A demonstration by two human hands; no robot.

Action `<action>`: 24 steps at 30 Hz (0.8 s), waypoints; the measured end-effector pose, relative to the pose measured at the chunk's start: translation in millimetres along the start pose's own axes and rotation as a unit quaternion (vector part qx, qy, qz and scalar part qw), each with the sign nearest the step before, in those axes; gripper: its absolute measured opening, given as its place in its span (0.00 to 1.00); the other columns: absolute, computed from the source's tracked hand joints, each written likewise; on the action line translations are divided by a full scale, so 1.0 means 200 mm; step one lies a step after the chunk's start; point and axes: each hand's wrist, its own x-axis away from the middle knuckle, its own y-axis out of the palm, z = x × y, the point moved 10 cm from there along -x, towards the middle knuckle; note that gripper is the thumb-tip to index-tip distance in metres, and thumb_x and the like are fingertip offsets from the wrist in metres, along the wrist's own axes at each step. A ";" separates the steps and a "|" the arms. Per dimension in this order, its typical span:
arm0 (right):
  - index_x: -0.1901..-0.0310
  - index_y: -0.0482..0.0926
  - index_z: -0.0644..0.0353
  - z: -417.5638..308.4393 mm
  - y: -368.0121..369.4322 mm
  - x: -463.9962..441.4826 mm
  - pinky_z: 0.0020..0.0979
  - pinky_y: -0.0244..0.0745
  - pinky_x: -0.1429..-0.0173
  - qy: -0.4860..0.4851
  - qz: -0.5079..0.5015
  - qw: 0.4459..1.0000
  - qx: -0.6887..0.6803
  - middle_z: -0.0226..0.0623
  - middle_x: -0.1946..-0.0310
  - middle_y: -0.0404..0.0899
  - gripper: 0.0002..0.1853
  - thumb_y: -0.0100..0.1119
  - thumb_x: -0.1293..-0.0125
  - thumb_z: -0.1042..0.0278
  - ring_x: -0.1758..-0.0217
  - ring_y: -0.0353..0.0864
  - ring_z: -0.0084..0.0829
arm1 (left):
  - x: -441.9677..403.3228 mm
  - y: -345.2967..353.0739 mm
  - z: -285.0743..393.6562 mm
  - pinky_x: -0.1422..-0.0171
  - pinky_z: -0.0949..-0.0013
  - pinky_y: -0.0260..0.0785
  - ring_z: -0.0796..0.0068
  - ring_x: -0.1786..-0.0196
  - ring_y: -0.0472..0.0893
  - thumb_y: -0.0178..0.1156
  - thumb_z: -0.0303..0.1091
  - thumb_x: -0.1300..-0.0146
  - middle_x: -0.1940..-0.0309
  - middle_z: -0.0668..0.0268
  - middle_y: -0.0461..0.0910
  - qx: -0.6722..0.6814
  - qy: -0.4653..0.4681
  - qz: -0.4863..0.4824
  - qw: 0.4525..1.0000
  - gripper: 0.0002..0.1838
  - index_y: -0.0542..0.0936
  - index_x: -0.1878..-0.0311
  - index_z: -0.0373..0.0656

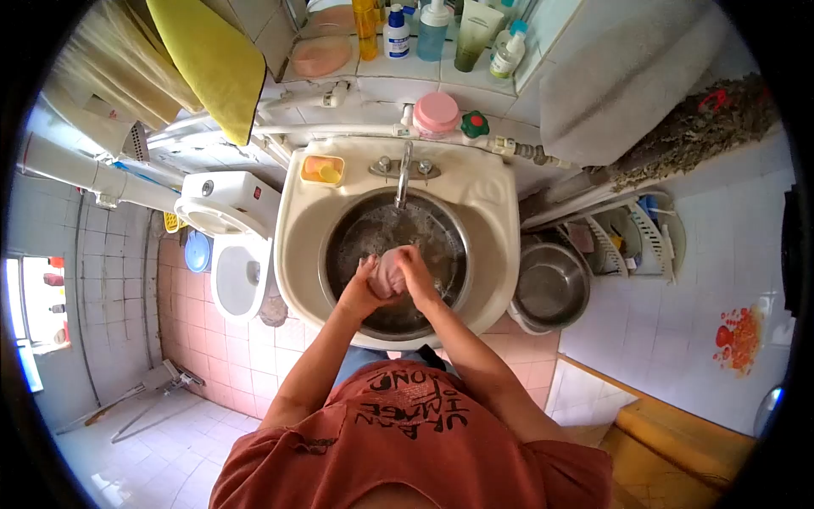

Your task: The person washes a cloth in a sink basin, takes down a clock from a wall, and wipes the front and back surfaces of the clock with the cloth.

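Note:
Both hands are over a round metal basin [462, 242] set in the cream washbasin [500, 229]. Between them is a small pinkish cloth [390, 273], bunched up and wet-looking. My left hand [363, 293] grips its left and lower side, fingers curled. At its upper right, my right hand [414, 270] is closed on the cloth too. Murky, bubbly water [360, 233] lies in the metal basin. Above its far edge is the chrome tap [404, 174]; whether water runs from it I cannot tell.
Soap pieces fill a small dish [323, 170] at the washbasin's back left. A pink jar [437, 114] stands behind the tap, below a shelf of bottles [396, 36]. Left is a toilet [242, 276]; right, another metal basin [551, 284]. A grey towel [619, 85] hangs upper right.

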 end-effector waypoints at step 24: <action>0.66 0.79 0.59 -0.52 -0.37 -0.91 0.48 0.76 0.53 -0.214 0.131 0.781 0.572 0.43 0.62 0.81 0.05 0.53 0.42 0.74 0.55 0.81 0.49 | -0.38 0.27 0.44 0.32 0.60 0.69 0.64 0.38 0.76 0.60 0.14 0.50 0.42 0.64 0.73 0.162 0.126 -0.136 0.969 0.38 0.64 0.33 0.45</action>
